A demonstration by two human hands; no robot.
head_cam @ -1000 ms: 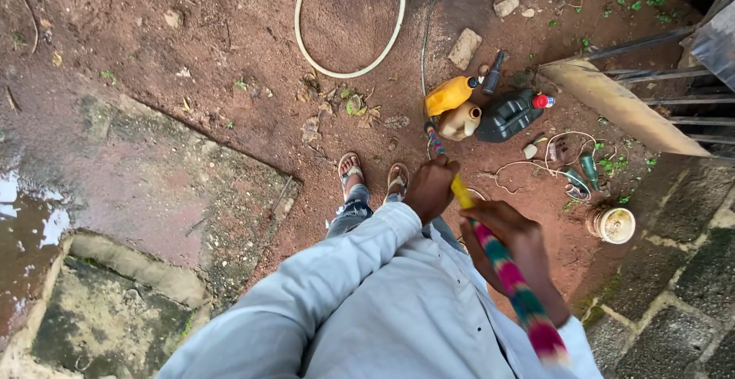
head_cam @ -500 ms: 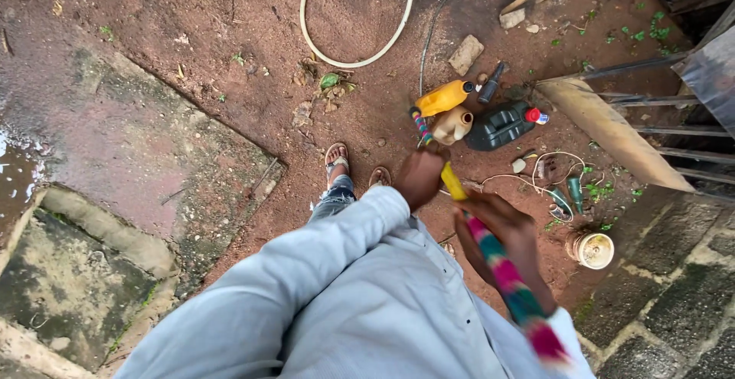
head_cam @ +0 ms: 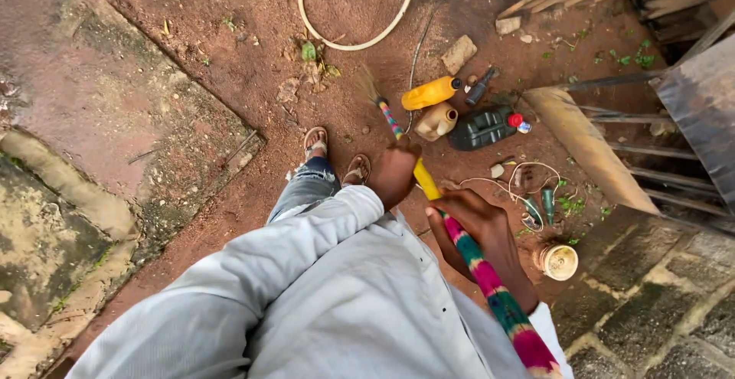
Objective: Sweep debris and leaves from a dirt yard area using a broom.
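I hold a broom with a handle wrapped in pink, green and yellow bands. My left hand grips it lower down, just above a yellow section. My right hand grips it higher up, nearer my body. The straw bristles touch the red dirt ahead of my sandalled feet. Dry leaves and a green leaf lie just beyond the bristles.
A yellow jug, a tan jug and a black jerrycan lie right of the broom. A white hose loop, tangled cord, a small white tub, planks, a block wall at right and a concrete slab at left.
The broom head has swung left and forward, away from the jugs toward the leaves. The view has shifted, with the puddle at left passing out of sight. Both hands keep their grip.
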